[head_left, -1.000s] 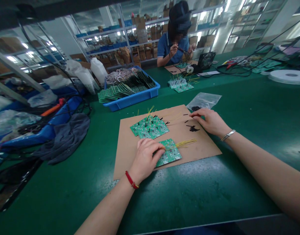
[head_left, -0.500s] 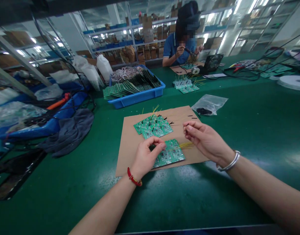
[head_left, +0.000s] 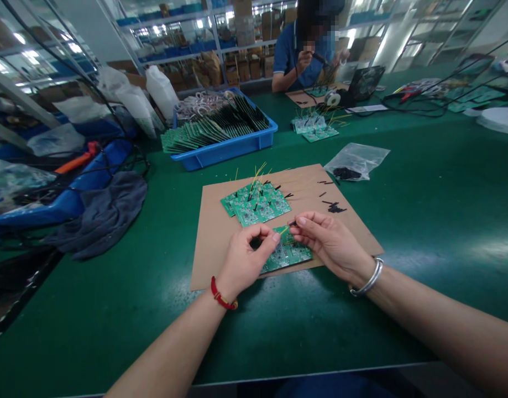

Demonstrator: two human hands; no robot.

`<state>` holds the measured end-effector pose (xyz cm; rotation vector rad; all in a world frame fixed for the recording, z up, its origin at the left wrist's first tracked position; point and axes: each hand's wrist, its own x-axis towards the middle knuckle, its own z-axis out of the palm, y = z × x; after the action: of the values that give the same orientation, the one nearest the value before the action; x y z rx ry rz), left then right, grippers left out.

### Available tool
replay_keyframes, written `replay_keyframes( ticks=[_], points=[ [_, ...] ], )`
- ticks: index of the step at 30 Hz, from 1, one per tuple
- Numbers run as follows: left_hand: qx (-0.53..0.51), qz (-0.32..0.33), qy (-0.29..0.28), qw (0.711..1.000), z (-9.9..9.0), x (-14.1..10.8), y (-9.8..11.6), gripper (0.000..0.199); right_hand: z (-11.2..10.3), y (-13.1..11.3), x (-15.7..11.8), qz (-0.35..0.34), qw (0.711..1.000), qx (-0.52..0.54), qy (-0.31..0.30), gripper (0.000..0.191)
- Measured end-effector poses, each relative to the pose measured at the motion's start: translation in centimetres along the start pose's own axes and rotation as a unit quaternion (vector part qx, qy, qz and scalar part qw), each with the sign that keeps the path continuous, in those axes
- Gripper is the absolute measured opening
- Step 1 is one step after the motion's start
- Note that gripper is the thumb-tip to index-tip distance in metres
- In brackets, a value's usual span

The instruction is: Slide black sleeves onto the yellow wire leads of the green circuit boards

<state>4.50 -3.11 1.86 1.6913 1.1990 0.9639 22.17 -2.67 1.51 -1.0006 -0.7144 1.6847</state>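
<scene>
Left hand (head_left: 247,254), fingers toward one o'clock, pinches a yellow wire (head_left: 284,230); right hand (head_left: 330,243), fingers toward ten, grasps a black tube (head_left: 293,223), partly hiding the board (head_left: 287,255) below. From it: tray (head_left: 229,155) eleven o'clock, bag (head_left: 364,157) one.

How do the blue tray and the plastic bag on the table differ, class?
The blue tray is opaque and straight-sided; the plastic bag is clear and crumpled. The tray is larger than the bag. The tray holds many green boards and pale cords; the bag holds small black pieces. Both rest on the green table.
</scene>
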Motion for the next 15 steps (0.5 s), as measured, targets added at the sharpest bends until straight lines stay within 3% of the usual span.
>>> replay_keyframes(
  ticks=[15],
  points=[
    [0.004,0.012,-0.002,1.0,0.09,-0.1,0.06,0.022,-0.1,0.09,-0.12,-0.002,1.0,-0.001,-0.013,0.016]
  ],
)
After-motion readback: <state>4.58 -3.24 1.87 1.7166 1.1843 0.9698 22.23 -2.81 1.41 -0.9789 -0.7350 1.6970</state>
